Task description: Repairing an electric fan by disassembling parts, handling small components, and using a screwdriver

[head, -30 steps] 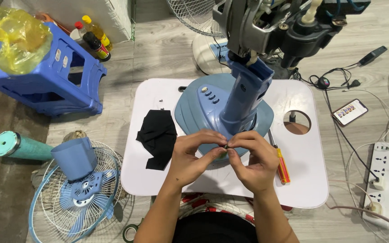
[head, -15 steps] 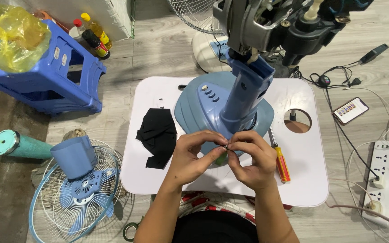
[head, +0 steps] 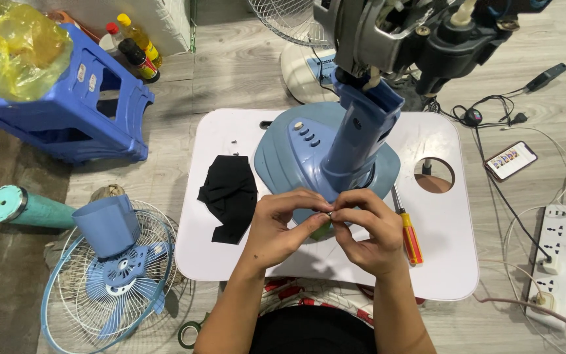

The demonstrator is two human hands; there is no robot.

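Currently, from the head view, the left hand and right hand meet at the near edge of the blue fan base, which stands on the white counter. Both grips are pressed together, fingertips touching, pinching a small metallic part between them; its exact kind is too small to tell. The fan's blue neck rises from the base toward the dark motor housing at the top of the frame. A black cloth lies on the counter just left of the base. A screwdriver with a red and yellow handle lies beside the right hand. On the floor to the left rests a fan guard with blue blades; to the right lie a phone and a white power strip.
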